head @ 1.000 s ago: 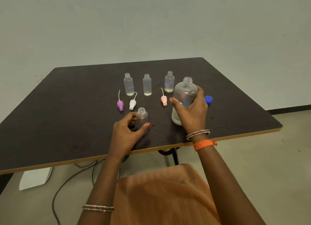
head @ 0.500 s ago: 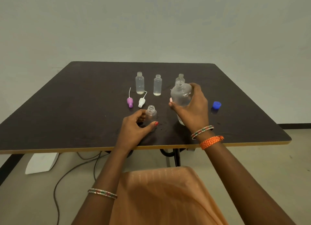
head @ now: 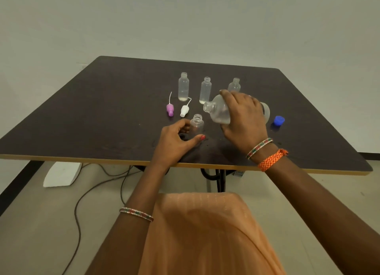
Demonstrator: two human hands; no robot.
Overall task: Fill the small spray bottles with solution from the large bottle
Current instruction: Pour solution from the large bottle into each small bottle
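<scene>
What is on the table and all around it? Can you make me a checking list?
Surface: dark table, some wet spots near the front.
Job's things: large bottle tilted toward small open bottle; three small bottles behind.
Clutter: purple sprayer, white sprayer, blue cap.
Hands: right hand grips large bottle; left hand steadies small bottle.
Cables: black cables on floor.
Surroundings: plain wall, white box on floor.

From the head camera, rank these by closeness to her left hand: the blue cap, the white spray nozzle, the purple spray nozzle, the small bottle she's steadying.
1. Small clear plastic bottle, in the left hand.
2. White spray nozzle, just beyond.
3. Purple spray nozzle, beyond, further left; nearly ties.
4. Blue plastic cap, far right.
</scene>
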